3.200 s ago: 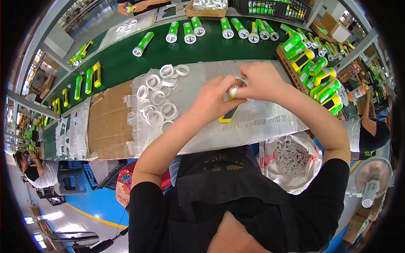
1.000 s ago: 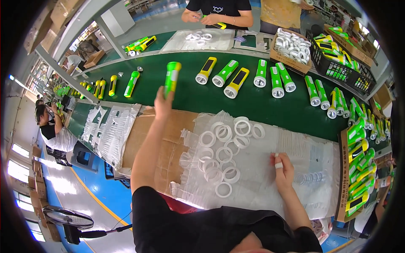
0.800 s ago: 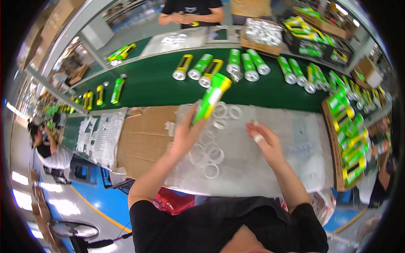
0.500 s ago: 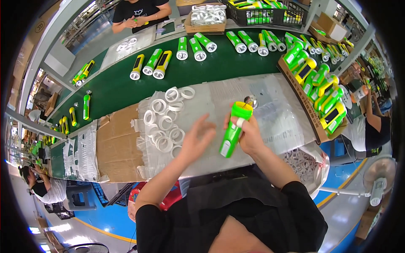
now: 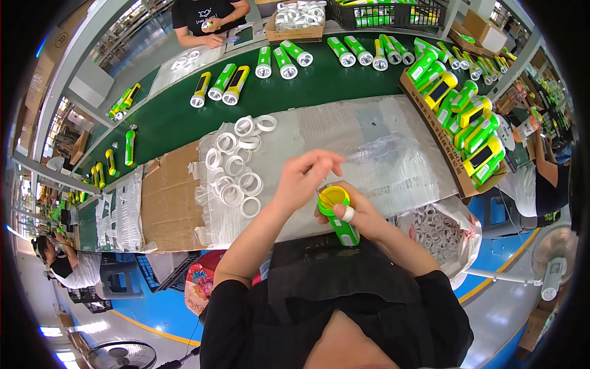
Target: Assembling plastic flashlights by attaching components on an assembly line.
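Note:
My right hand is wrapped round a green flashlight body, with a white band on one finger or thumb. The body's open yellow-rimmed end tilts up toward me, and thin wires come out of it. Just above that opening is my left hand, its fingers bent together; whatever lies between them is hidden. The reflector end on the wires cannot be seen. Left of my hands, several white plastic rings lie loosely grouped on the plastic-covered worktop.
A cardboard box full of green and yellow flashlights stands at the right. More flashlights lie along the green conveyor belt. A sack of rings hangs below the worktop's right edge. A co-worker sits across the belt.
My right hand has drawn the flashlight body nearer me and tipped its open end toward me. My left hand has come across to that opening. The dangling reflector is out of sight now.

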{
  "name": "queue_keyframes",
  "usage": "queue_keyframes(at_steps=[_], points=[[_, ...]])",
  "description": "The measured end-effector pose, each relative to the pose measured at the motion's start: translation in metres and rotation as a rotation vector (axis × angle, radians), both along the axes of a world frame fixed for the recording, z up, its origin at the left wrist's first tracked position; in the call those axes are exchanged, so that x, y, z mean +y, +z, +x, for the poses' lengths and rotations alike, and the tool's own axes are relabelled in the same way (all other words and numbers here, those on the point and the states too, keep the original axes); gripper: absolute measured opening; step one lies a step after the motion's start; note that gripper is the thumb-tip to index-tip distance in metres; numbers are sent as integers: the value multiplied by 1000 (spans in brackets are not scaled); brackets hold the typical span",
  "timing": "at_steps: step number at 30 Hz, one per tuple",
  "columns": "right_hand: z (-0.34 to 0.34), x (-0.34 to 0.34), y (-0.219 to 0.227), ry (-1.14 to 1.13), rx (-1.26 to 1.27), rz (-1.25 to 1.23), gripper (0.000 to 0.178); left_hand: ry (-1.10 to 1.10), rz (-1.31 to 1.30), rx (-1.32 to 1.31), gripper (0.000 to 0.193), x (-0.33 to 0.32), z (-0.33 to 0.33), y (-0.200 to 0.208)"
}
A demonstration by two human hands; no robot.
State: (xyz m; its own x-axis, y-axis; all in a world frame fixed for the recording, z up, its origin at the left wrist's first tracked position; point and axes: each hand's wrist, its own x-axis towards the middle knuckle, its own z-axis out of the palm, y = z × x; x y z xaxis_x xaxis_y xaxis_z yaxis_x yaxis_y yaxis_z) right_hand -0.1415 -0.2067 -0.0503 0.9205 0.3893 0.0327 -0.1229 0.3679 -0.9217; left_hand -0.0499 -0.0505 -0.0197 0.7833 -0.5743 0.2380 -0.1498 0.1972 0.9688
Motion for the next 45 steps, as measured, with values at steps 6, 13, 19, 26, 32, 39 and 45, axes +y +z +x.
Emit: queue_keyframes(at_steps=[6, 13, 19, 26, 32, 39, 45], points=[[1, -6, -11, -30, 63, -56, 51, -64, 259, -666, 24, -7, -14, 4], [-9, -11, -2, -366, 186, 142, 44, -14, 204, -619, 39, -38, -19, 0], [-20, -47, -13, -424, 105, 67, 47, 308, 518, -655, 50, -64, 39, -81], [-24, -60, -12, -441, 91, 25, 49, 220, 535, -729, 48, -61, 57, -94], [-12, -57, -5, -382, 88, 40, 46, 130, 286, -549, 43, -50, 12, -38], [-1, -43, 5, -240, 37, -23, 44, 69, 344, -787, 40, -29, -19, -17], [3, -30, -4, -127, 13, -47, 42, 67, 230, -767, 38, -18, -22, -21]])
